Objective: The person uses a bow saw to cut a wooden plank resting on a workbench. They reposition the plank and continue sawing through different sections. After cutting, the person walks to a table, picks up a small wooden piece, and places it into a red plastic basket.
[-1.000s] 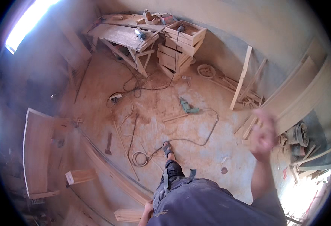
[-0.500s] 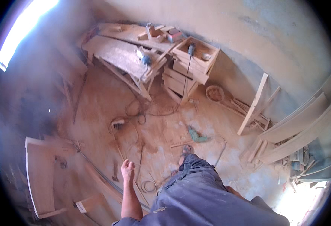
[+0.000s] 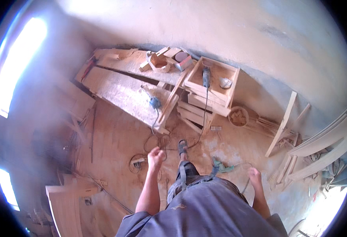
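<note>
My left hand [image 3: 156, 158] hangs over the dusty floor ahead of me, its fingers loosely curled with nothing seen in them. Out to the right, my right hand [image 3: 254, 175] is also curled, and no held thing shows in it. Between the two, a green corded power tool [image 3: 222, 166] lies on the floor beside my foot. A blue corded power tool [image 3: 155, 102] rests on the wooden bench [image 3: 118, 89]. Another dark corded power tool [image 3: 206, 77] sits in an open wooden drawer [image 3: 217, 94], propped on stacked drawers.
Cords and a socket block [image 3: 138, 161] lie on the floor to the left. A bucket of wood scraps [image 3: 238, 117] stands beside the drawers. Planks [image 3: 282, 124] lean at the right wall, near curved boards [image 3: 319, 136]. Another panel [image 3: 64, 207] lies at lower left.
I have stepped toward the bench, which now looks nearer. My left hand has moved forward and right in view; my right hand has swung up into view.
</note>
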`<act>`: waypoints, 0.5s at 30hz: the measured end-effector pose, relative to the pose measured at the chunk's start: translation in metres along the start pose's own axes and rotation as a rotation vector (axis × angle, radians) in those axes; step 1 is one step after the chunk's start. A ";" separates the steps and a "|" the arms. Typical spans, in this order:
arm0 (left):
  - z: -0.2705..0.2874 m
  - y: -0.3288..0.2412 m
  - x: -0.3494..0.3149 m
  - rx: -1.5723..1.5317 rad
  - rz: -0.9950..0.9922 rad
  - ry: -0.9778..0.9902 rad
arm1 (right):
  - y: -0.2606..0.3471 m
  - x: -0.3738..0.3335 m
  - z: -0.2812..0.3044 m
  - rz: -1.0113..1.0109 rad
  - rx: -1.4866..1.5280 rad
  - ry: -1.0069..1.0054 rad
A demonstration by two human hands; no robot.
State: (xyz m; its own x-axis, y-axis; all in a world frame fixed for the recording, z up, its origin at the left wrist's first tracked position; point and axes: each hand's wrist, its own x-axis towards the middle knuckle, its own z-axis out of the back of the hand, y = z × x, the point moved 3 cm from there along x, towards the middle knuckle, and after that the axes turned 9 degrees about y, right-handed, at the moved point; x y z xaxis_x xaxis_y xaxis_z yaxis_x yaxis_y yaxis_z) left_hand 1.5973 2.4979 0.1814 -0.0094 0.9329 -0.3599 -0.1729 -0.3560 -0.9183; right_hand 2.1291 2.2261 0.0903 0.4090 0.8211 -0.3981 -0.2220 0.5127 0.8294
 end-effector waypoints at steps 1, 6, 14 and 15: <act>-0.004 -0.030 0.042 -0.007 -0.053 -0.026 | -0.009 0.007 -0.003 -0.043 -0.119 -0.032; 0.042 -0.139 0.293 -0.007 -0.266 0.024 | -0.144 -0.026 -0.065 -0.424 0.058 -0.044; -0.002 -0.269 0.594 0.466 -0.558 0.044 | -0.041 -0.061 -0.166 -0.655 -0.443 0.322; 0.009 -0.284 0.608 0.627 -0.620 0.014 | 0.037 -0.029 -0.181 -0.612 -0.383 0.328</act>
State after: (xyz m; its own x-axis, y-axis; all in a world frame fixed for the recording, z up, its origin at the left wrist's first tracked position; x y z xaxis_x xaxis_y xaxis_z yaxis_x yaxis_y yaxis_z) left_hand 1.6321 3.1671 0.2248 0.2768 0.9462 0.1674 -0.6518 0.3129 -0.6909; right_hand 1.9488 2.2668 0.0610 0.2886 0.3672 -0.8842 -0.3558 0.8985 0.2570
